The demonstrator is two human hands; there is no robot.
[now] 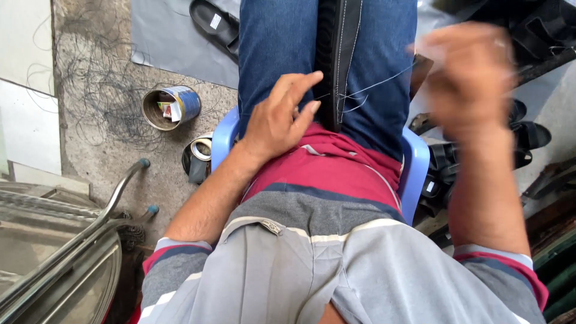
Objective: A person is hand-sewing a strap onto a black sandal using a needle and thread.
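Note:
I sit on a blue plastic chair (pixel 415 168) and look down at my lap. A black shoe sole with white stitching (pixel 337 54) stands clamped between my thighs in blue jeans. My left hand (pixel 279 117) rests on the left thigh, its fingers pressed against the sole's near end. My right hand (pixel 468 72) is raised to the right and blurred by motion. A thin white thread (pixel 375 85) runs taut from the sole's stitching up to that hand, which pinches it.
A tin can (pixel 171 107) with scraps inside stands on the concrete floor at left, a smaller black container (pixel 198 157) beside the chair. Loose dark threads litter the floor. Black sandals (pixel 528 135) lie at right and one at top. A metal frame (pixel 90 228) is at lower left.

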